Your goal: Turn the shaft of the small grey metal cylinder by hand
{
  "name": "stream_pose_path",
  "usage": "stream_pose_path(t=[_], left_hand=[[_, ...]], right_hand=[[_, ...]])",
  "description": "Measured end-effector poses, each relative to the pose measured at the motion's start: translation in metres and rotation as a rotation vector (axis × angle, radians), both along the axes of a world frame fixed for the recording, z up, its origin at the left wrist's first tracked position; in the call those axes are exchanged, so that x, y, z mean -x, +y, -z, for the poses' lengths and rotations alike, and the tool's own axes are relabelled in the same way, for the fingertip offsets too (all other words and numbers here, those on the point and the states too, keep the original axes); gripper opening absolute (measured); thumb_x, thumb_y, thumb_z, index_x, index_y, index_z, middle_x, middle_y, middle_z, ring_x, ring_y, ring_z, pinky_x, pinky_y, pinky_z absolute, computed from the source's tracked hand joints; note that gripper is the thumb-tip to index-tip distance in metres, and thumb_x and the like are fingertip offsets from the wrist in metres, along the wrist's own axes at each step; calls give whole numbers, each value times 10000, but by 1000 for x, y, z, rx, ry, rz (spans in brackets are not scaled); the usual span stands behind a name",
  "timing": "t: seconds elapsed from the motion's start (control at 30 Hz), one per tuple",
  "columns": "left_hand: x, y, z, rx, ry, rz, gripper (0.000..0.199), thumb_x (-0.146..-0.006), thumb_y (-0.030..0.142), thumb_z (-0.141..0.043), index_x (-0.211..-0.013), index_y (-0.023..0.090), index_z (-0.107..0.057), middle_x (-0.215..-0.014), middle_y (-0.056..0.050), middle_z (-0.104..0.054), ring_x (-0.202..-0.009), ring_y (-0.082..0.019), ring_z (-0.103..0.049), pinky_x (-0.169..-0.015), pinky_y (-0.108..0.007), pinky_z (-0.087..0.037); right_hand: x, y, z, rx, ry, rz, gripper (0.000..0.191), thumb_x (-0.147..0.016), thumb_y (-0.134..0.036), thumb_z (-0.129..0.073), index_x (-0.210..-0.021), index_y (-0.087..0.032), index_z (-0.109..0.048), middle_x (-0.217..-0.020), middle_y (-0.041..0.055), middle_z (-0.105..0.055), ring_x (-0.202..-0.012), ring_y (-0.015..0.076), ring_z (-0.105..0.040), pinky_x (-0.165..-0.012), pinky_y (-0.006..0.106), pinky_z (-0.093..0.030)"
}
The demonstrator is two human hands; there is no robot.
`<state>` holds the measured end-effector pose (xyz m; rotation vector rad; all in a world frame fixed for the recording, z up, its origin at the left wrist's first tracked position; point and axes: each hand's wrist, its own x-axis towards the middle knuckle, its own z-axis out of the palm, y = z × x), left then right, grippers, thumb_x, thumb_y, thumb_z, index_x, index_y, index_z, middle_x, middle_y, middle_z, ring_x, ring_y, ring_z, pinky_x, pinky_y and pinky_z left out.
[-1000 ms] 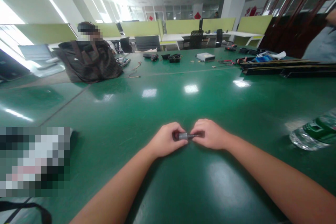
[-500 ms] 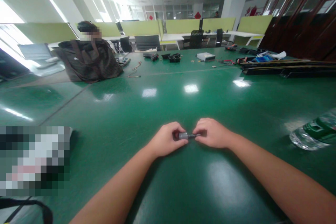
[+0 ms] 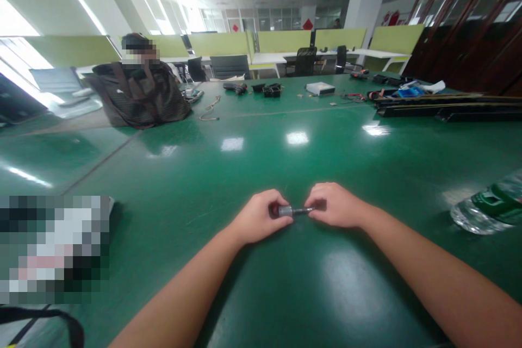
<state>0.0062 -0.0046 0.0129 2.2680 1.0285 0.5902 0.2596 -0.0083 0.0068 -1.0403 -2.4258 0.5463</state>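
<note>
Filling the lower frame is a glossy green tabletop [image 3: 253, 168]; below centre, the bare left hand [image 3: 261, 217] grips and the bare right hand [image 3: 338, 205] pinches opposite ends of a grey, metallic, cylindrical tool [image 3: 285, 211]; handling its tip seems the step, next calling for steadiness; its thin, dark shaft [image 3: 301, 210] points right.

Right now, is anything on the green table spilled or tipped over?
Nothing looks spilled. The bottle at the right edge looks slanted, but it's cut off there, so I can't tell if it's tipped.
</note>
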Motion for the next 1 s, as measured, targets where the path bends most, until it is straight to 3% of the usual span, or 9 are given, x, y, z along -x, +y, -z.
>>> stream_pose_path(t=[0.17, 0.37, 0.63, 0.83, 1.0], left_hand=[[1, 0, 1, -3, 4, -6, 222, -771, 332, -734, -895, 168, -650, -822, -26, -628, -712, -158, -571, -647, -261, -461], [1, 0, 1, -3, 19, -6, 216, -775, 331, -728, -892, 169, -647, -816, -25, -627, -706, -156, -572, -638, -255, -455], [0, -1, -1, -30, -8, -5, 218, -744, 288, -743, -905, 175, -649, -805, -13, -620, -706, -155, -571, -632, -251, -448], [-2, 0, -4, -6, -10, 28, 185, -835, 297, -661, -975, 178, -680, -852, -29, -641, -728, -149, -591, -667, -255, -466], [-1, 0, -2, 12, 1, 9, 201, -798, 282, -699, -965, 172, -680, -844, -27, -641, -725, -153, -596, -658, -254, -470]], right_hand=[[-18, 6, -3, 170, 10, 69, 118, -744, -206, -721, -856, -193, -755, -809, 20, -698, -722, 140, -633, -675, 257, -472], [-16, 6, 1, 210, 42, 44, 139, -754, -240, -738, -886, -210, -768, -816, 13, -701, -737, 141, -643, -675, 254, -470], [31, 0, 13, 60, 135, 95, 111, -774, -231, -746, -881, -219, -771, -833, 24, -733, -790, 160, -629, -735, 275, -459], [27, 0, 14, -22, 109, 41, 115, -818, -273, -717, -902, -209, -762, -849, 32, -734, -812, 166, -619, -747, 283, -451], [27, -2, 12, -53, 81, 16, 101, -819, -268, -707, -887, -204, -748, -822, 30, -716, -800, 166, -605, -731, 285, -439]])
